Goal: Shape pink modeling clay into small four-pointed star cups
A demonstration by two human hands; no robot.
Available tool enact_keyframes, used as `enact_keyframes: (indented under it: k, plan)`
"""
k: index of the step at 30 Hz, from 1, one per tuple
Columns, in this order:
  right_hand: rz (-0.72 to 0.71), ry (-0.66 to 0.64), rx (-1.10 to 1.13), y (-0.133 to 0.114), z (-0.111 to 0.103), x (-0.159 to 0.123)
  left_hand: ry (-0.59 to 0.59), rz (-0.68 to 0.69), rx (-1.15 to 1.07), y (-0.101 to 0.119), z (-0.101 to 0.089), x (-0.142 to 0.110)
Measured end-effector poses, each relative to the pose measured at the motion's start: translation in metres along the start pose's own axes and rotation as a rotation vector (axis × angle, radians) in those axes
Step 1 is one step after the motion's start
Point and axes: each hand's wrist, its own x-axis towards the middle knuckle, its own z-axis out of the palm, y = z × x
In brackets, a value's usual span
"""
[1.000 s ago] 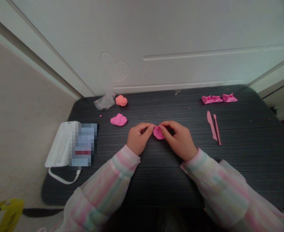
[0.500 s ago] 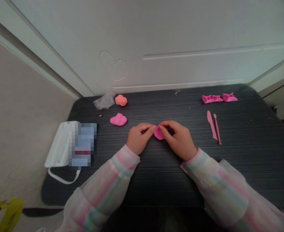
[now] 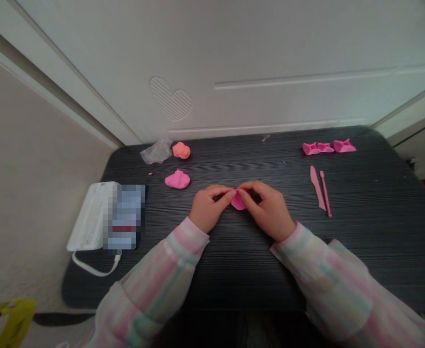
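Observation:
Between my hands is a small flattened round of pink modelling clay [image 3: 238, 202], low over the dark table. My left hand [image 3: 209, 207] pinches its upper left edge between thumb and fingers. From the other side, my right hand [image 3: 266, 208] pinches its upper right edge, and the thumb covers part of it. The fingertips of both hands nearly meet at the top of the piece. A larger pink clay lump [image 3: 177, 179] lies left of my left hand, with an orange clay lump [image 3: 181, 150] behind it.
A pink plastic knife [image 3: 318, 188] and a thin pink stick tool [image 3: 325, 193] lie on the right. Behind them are folded pink clay pieces [image 3: 324, 147]. A clear plastic bag [image 3: 157, 151], a white power bank [image 3: 92, 217] and a phone [image 3: 125, 217] occupy the table's left.
My left thumb and fingers have shifted slightly right along the clay's top edge, closer to my right fingertips. The right hand stays almost still.

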Motion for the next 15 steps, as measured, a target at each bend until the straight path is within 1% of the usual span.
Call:
enact_keyframes:
  k: [11,15]
  plan:
    - [-0.003,-0.024,-0.004,-0.0038,0.0010,0.0001,0.141,0.088,0.182,-0.0009,0.0053,-0.0051]
    - [0.004,-0.004,0.018,-0.0024,0.0011,0.0002,0.130,0.122,0.169,0.0004,0.0035,-0.0064]
